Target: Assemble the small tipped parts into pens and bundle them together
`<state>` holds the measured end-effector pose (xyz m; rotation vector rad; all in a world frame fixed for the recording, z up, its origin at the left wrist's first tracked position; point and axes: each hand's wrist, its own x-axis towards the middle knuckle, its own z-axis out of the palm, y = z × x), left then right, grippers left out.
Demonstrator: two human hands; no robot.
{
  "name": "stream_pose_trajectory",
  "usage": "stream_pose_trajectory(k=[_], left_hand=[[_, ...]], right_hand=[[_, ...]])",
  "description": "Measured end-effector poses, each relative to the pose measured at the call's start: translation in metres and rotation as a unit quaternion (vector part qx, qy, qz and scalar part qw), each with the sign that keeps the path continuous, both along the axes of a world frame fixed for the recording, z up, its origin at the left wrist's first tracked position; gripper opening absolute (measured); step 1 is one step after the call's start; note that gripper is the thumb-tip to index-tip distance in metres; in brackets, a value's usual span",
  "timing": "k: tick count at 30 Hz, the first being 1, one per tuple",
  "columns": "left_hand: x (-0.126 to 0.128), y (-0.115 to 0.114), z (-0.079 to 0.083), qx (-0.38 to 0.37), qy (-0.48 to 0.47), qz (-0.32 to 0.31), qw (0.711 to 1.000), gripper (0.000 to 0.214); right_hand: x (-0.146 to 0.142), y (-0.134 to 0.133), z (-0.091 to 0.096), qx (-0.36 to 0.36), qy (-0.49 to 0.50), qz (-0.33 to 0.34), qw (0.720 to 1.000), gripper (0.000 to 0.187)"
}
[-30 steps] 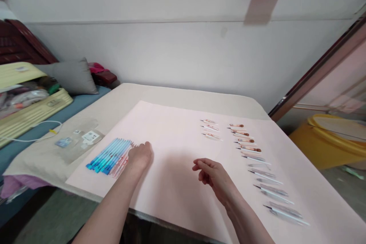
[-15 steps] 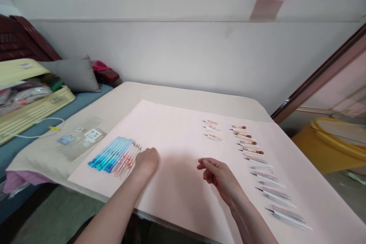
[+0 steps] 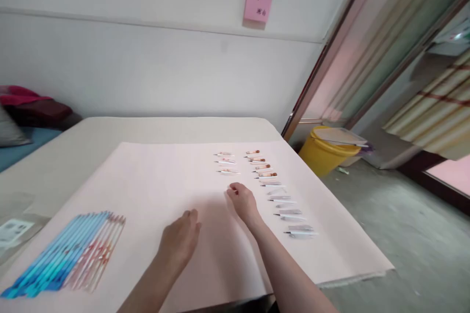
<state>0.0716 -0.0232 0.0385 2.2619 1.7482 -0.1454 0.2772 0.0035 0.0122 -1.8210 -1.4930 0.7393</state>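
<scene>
My right hand (image 3: 243, 203) is closed in a pinch over the pink sheet (image 3: 157, 176), just below a short column of slim white pens with dark tips (image 3: 227, 171). A thin pale edge shows at its fingertips, too faint to name. My left hand (image 3: 179, 237) hovers lower on the sheet, loosely curled with thumb and fingers apart and nothing visible in it. Left of it lies a row of blue pens (image 3: 60, 254) beside pink-and-white patterned ones (image 3: 97, 252). On the right, white pens with brown-topped pieces (image 3: 267, 174) lie above others with greyish clear parts (image 3: 299, 231).
A clear packet with a white label (image 3: 14, 231) lies on the cream tabletop (image 3: 95, 129) at left. A wall stands behind, bearing a pink note (image 3: 259, 2). Beyond the table's right edge is a yellow bin (image 3: 321, 154) on the grey floor (image 3: 400, 215).
The view has swung right. My left hand has come away from the pen row toward the middle. My right hand has moved up toward the short pen column, its fingers now pinched.
</scene>
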Motion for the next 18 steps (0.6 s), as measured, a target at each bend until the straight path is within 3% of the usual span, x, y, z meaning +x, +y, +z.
stream_pose_trajectory(k=[4, 8, 18], left_hand=[[0.028, -0.014, -0.002, -0.015, -0.020, -0.067, 0.997, 0.025], [0.042, -0.021, -0.002, -0.018, -0.014, -0.086, 0.996, 0.025], [0.040, -0.015, -0.001, -0.033, -0.027, -0.082, 0.996, 0.026]], right_hand=[[0.017, 0.015, -0.019, 0.038, -0.097, -0.055, 0.993, 0.039], [0.028, 0.027, -0.038, 0.036, -0.251, -0.054, 0.966, 0.051], [0.026, 0.060, -0.053, 0.073, -0.296, -0.008, 0.952, 0.049]])
